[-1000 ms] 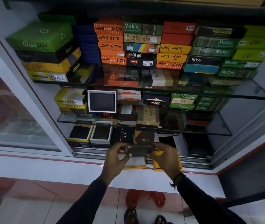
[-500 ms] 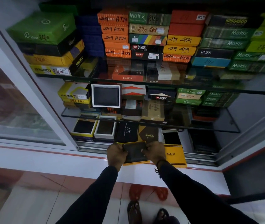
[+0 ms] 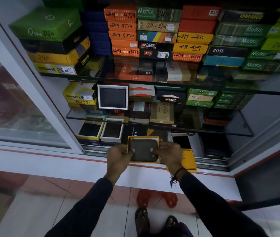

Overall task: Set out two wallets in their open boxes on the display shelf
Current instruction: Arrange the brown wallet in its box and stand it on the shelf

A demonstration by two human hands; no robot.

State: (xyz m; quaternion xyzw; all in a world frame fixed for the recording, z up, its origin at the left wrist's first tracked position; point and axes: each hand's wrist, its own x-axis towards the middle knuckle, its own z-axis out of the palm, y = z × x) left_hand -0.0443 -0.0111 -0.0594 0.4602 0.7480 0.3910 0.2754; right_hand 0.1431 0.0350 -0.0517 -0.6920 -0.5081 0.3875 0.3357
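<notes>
A dark wallet lies inside an open yellow box at the front edge of the bottom shelf. My left hand grips the box's left side, thumb on the wallet. My right hand holds the right side, thumb pressing the wallet's right edge. The yellow lid lies just right of the box, partly under my right hand. Two open boxes with dark wallets, one yellow and one white, stand to the left on the bottom shelf.
A white-framed open box stands upright on the glass middle shelf. Stacks of closed wallet boxes fill the upper shelves. The sliding glass door is pushed to the left. A white open box sits to the right.
The wallet went from being held in the air between both hands down into the yellow box. Both hands now grip the box with the wallet in it.
</notes>
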